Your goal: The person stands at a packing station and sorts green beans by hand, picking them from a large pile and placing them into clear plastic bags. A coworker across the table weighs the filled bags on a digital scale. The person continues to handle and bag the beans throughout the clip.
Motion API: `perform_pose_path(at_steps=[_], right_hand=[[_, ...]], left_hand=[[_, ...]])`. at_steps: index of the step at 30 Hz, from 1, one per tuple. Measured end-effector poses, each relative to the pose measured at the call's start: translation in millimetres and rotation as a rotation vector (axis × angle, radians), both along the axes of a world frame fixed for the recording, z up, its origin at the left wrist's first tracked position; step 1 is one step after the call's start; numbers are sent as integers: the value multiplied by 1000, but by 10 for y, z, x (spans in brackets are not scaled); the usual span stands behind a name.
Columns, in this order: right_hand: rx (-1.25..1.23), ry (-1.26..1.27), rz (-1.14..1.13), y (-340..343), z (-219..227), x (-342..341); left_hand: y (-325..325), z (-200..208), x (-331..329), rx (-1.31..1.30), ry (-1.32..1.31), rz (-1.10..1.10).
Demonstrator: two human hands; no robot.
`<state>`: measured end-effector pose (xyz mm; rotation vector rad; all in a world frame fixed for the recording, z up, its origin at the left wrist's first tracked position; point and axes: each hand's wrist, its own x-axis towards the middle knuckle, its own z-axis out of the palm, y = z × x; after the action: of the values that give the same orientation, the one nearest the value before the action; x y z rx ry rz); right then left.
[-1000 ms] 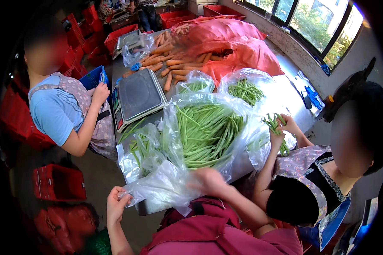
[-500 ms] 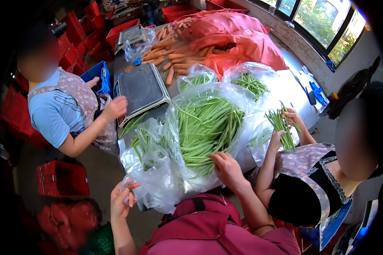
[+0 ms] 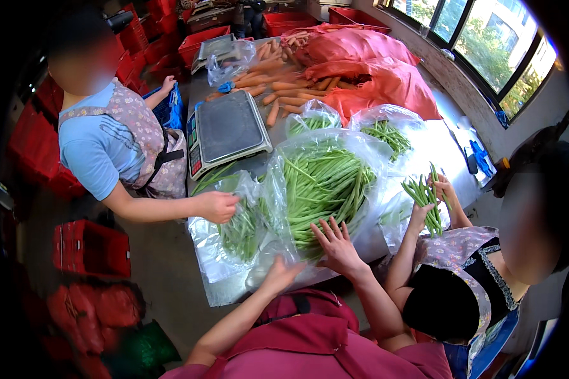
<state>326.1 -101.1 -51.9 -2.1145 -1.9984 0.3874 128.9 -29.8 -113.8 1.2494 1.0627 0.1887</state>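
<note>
A large clear plastic bag (image 3: 385, 151), its mouth wide, holds a heap of long green beans (image 3: 319, 189) on the metal table in front of me. My right hand (image 3: 339, 247) rests on the near right side of the beans, fingers spread, gripping nothing. At the bag's near edge is my left hand (image 3: 283, 275); its fingers are smeared and partly lost against the plastic. Left of the big bag lies a smaller clear bag of green beans (image 3: 240, 221), with a co-worker's hand (image 3: 218, 206) at its upper edge.
A flat weighing scale (image 3: 227, 129) stands at the left, with loose carrots (image 3: 291, 91) and red mesh sacks (image 3: 379, 82) beyond. Two small bean bags (image 3: 389, 136) lie behind mine. At the right another person holds a bunch of green beans (image 3: 427, 199). Red crates (image 3: 95, 249) stand on the floor.
My left hand has let go of the smaller bag and moved right to the big bag. My right hand's fingers have spread. The left co-worker's hand has reached to the smaller bag.
</note>
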Motion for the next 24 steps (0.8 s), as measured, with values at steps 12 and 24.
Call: perform_pose_path(at_steps=[12, 24], right_hand=[[41, 250, 41, 96, -29, -4], [-211, 84, 97, 349, 135, -138]], left_hand=[[-57, -129, 185, -193, -259, 202], [10, -959, 505, 23, -225, 257]])
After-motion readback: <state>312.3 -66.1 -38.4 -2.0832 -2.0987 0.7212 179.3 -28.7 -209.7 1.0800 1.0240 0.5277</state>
